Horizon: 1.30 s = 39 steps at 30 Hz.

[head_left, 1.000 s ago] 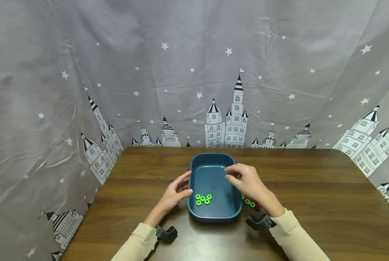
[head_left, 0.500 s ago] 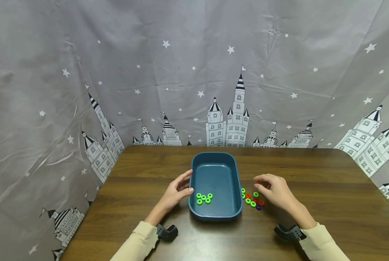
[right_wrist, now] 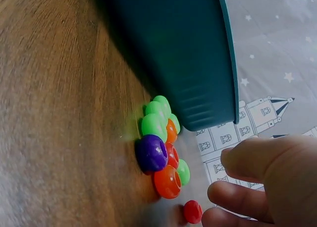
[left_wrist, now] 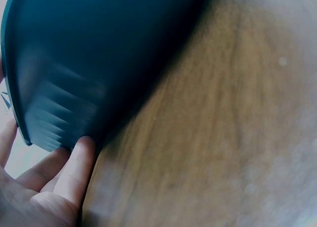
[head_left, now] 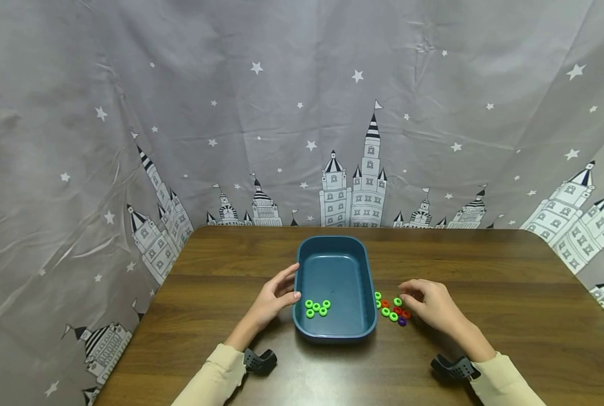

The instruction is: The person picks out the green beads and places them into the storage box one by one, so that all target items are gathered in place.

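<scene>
A dark blue plastic tray (head_left: 337,276) stands on the table, with several green ring-shaped beads (head_left: 316,307) in its near left corner. My left hand (head_left: 268,304) rests its fingertips against the tray's left side. In the left wrist view, fairly straight fingers (left_wrist: 74,172) touch the tray's ribbed wall. Just right of the tray lie loose beads: several green (head_left: 393,317), red (head_left: 397,310), orange (head_left: 385,303) and one purple (head_left: 402,321). My right hand (head_left: 436,307) hovers at their right side, fingers bent and apart. A red bead (right_wrist: 192,212) lies near its fingertips, with nothing visibly held.
The wooden table (head_left: 231,265) extends to both sides of the tray. Behind it hangs a grey curtain (head_left: 302,113) printed with castles and stars. A black strap with a camera mount (head_left: 259,361) sits on each wrist, over cream sleeves.
My right hand has left the space over the tray and moved right to the loose beads, lately sinking a little lower. The left hand stays at the tray; the green beads inside look unchanged.
</scene>
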Available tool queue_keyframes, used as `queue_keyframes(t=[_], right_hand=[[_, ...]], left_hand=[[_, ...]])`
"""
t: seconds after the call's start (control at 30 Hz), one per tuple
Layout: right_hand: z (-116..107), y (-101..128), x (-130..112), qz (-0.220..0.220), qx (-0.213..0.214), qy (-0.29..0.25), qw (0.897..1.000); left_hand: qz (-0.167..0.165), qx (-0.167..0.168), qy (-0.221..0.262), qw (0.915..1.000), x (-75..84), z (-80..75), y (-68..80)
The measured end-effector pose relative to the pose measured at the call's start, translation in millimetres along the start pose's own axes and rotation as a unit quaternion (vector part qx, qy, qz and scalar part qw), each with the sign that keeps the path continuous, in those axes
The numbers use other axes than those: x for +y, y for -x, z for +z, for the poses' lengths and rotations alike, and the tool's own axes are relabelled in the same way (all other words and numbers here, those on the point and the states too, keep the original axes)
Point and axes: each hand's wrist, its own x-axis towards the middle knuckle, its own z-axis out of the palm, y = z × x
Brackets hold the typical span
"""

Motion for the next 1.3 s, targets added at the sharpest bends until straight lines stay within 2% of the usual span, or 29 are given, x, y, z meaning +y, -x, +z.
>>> queue_keyframes(t=[0.27,0.6,0.97,1.17,1.3], right_hand=[[0.4,1.3,1.5,0.009,-0.024,-0.001,1.0],[3.7,0.5,4.6,-0.004,-0.055,0.016,0.998],[8.4,0.9,8.1,-0.021,-0.047,0.01,0.999],[12.0,1.3,8.2,-0.039,-0.027,0.006,0.999],[14.2,1.1,8.3,-0.031,-0.023,0.008,0.999]], left_hand=[[0.0,0.0,-0.004,1.0,-0.9,0.4,-0.9],[-0.001,-0.005,-0.009,0.9999,-1.4,-1.0,-1.0],[-0.006,-0.003,-0.006,1.0,1.1,0.2,0.0],[-0.011,-0.003,-0.006,0.9999,2.6,1.2,-0.1],[-0.012,-0.005,-0.005,0.9999,2.9,1.0,0.3]])
